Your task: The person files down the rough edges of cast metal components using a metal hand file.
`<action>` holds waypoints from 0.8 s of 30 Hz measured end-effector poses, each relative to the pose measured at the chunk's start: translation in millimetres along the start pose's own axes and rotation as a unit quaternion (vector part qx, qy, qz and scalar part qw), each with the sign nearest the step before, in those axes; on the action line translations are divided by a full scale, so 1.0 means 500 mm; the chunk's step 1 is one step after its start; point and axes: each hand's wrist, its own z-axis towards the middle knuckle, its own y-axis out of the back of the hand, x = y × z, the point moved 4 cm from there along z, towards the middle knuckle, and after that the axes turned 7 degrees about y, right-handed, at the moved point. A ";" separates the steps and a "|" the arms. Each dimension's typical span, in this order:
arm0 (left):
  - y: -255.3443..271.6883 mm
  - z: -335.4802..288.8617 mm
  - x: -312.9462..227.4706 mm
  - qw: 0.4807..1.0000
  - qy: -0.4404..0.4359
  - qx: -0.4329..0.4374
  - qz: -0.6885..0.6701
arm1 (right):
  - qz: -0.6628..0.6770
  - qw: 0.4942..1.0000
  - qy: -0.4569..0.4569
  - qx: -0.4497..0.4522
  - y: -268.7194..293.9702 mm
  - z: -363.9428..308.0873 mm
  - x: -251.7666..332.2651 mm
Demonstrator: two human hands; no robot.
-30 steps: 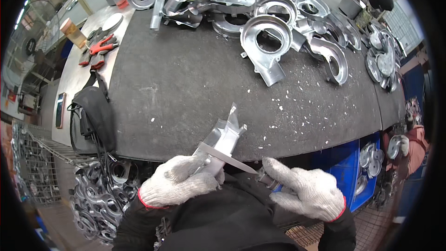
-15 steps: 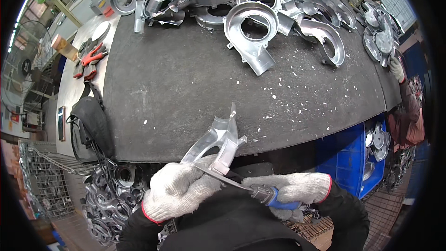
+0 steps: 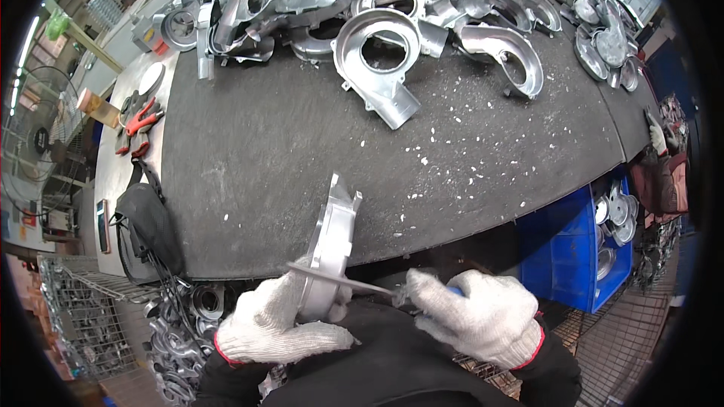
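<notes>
Close in front of me, my left hand [image 3: 275, 322], in a white knitted glove with a red cuff edge, is closed on a silvery cast-metal housing [image 3: 332, 235]. The housing stands up edge-on, its upper end over the near edge of the table. My right hand [image 3: 483, 316], gloved the same way, grips the blue handle of a long flat file [image 3: 343, 280]. The file's thin blade lies across the lower part of the housing, close to the left fingers. Most of the handle is hidden under the right glove.
A dark-topped table [image 3: 256, 151] carries a pile of cast housings [image 3: 377, 68] at the far side and scattered metal chips. On the left lie a black bag [image 3: 147, 222], red-and-grey gloves [image 3: 139, 126] and a phone [image 3: 102, 224]. A blue bin [image 3: 562, 256] and a co-worker's gloved hand [image 3: 656, 136] are on the right.
The housing has turned from showing its curved opening to standing edge-on, shifted left. My right hand has rolled over the handle, and the blade now lies flatter across the housing. The view has shifted.
</notes>
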 end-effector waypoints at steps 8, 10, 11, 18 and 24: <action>0.003 0.012 -0.028 0.998 0.027 0.024 -0.059 | -0.034 0.999 -0.021 -0.020 0.061 -0.002 0.002; 0.003 0.013 -0.049 0.998 0.037 0.019 -0.051 | -0.051 0.999 0.003 -0.004 0.059 0.001 0.012; 0.005 0.012 -0.053 0.998 0.048 0.010 -0.039 | -0.054 0.999 0.004 -0.002 0.062 0.004 0.015; 0.016 0.015 -0.030 0.996 0.041 -0.001 -0.078 | -0.037 0.999 -0.029 0.003 0.070 0.013 0.017; 0.014 0.015 0.019 0.986 -0.013 0.002 -0.164 | 0.394 0.878 -0.120 0.243 0.017 -0.001 -0.031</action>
